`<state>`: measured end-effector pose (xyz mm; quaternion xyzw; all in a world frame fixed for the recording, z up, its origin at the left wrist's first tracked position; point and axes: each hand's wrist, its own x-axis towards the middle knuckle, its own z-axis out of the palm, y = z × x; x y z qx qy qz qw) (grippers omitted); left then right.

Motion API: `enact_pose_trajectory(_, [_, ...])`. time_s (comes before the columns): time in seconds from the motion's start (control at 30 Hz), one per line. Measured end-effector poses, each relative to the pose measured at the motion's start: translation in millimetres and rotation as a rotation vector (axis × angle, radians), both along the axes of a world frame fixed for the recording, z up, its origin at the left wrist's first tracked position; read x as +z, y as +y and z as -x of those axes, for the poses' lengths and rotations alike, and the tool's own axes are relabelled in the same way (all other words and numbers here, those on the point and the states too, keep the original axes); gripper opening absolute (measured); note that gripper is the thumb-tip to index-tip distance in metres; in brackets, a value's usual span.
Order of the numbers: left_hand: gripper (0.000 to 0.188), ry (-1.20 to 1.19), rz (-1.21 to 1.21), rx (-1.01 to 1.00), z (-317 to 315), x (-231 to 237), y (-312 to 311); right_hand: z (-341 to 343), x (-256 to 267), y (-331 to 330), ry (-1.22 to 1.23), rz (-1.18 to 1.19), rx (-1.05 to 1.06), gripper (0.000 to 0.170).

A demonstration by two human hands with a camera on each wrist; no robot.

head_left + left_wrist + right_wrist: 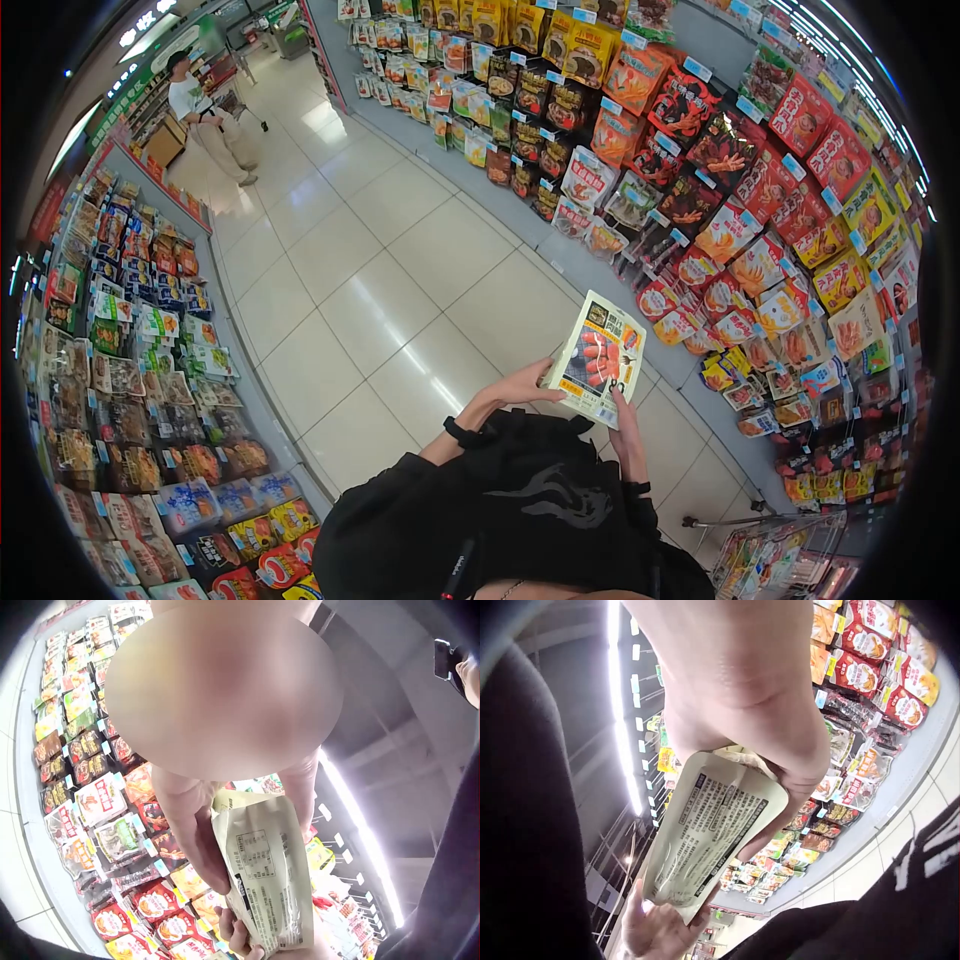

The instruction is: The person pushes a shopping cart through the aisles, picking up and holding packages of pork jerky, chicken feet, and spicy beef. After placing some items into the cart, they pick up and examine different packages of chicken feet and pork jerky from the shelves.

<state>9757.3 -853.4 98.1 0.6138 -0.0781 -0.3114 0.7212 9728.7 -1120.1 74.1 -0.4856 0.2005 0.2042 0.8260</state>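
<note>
A pale yellow food package (598, 360) with a picture of red food on its front is held up between both hands. The left hand (527, 385) grips its left edge, thumb on the front. At the lower right edge the right hand (627, 432) pinches it with the thumb over the front. In the left wrist view the printed back of the package (264, 870) shows, with the left hand (191, 825) along one side. The right wrist view shows the back of the package (712, 825), the right hand (757, 727) at one end and the left hand (660, 930) at the other.
Hanging packaged snacks (700, 190) fill the shelf wall on the right. A lower shelf of packages (120, 400) runs along the left. Tiled floor (340, 310) lies between them. A shopping cart (780, 555) stands at the lower right, and a person (205, 115) is farther up the aisle.
</note>
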Motion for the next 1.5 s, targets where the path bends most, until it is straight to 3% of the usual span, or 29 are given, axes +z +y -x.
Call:
enact_pose_trajectory(0.17, [0.079,0.036,-0.019,-0.068,9.9,2.7,11.3,17.6,10.3,11.0,0.016,-0.005,-0.008,0.038])
enact_pose_trajectory(0.3, [0.077,0.020,-0.015,-0.030,23.0,-5.2,16.3,27.0,7.9,17.3,0.052,-0.025,-0.017,0.040])
enact_pose_trajectory(0.67, [0.064,0.013,-0.001,0.079,40.9,28.3,34.6,30.8,-10.5,23.2,0.029,-0.052,0.050,0.040])
enact_pose_trajectory(0.93, [0.068,0.018,0.003,0.053,35.9,9.6,29.8,37.3,-14.5,19.8,0.042,-0.114,-0.008,0.037])
enact_pose_trajectory(1.03, [0.082,0.100,-0.056,0.004,30.6,19.3,29.9,40.4,-4.2,21.0,0.026,-0.056,0.000,0.034])
enact_pose_trajectory(1.17, [0.072,0.024,-0.062,0.003,28.0,10.9,26.6,44.3,-7.7,15.9,0.023,-0.084,0.005,0.035])
enact_pose_trajectory(1.33, [0.082,0.061,-0.020,-0.084,23.5,13.0,25.1,43.9,-13.4,13.8,0.006,0.023,0.000,0.036])
enact_pose_trajectory(1.5, [0.083,0.075,-0.006,-0.129,17.9,16.4,22.3,45.9,-18.6,12.3,-0.035,-0.040,-0.043,0.037])
